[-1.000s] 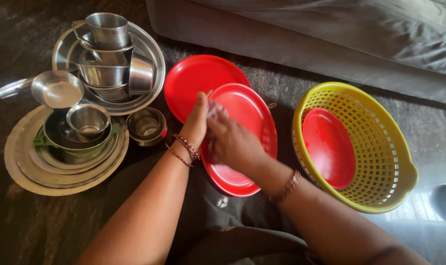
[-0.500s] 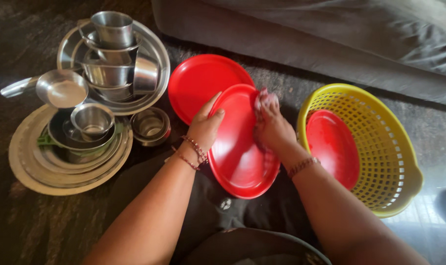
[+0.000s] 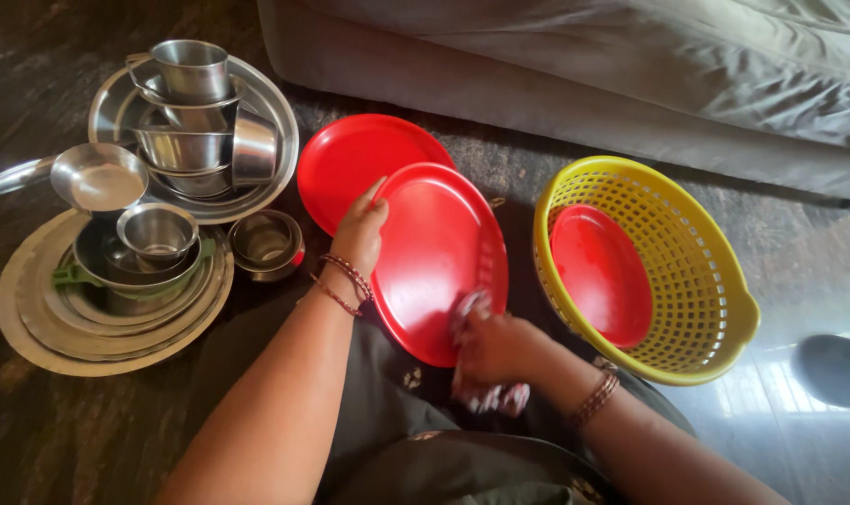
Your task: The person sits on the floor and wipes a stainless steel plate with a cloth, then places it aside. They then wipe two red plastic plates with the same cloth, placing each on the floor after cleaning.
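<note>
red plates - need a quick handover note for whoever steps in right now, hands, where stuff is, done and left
Left hand: grips the upper left rim of the tilted red plate.
Right hand: presses a cloth to that plate's lower edge.
Done, apparently: one red plate in basket, inside the yellow basket.
Left, apparently: the held plate, then the red plate behind it on the floor.
Steel dishes are stacked to the left, untouched.

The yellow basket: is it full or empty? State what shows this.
Neither: the yellow basket holds a single red plate leaning against its inner wall, and the rest of its mesh is bare.
</note>
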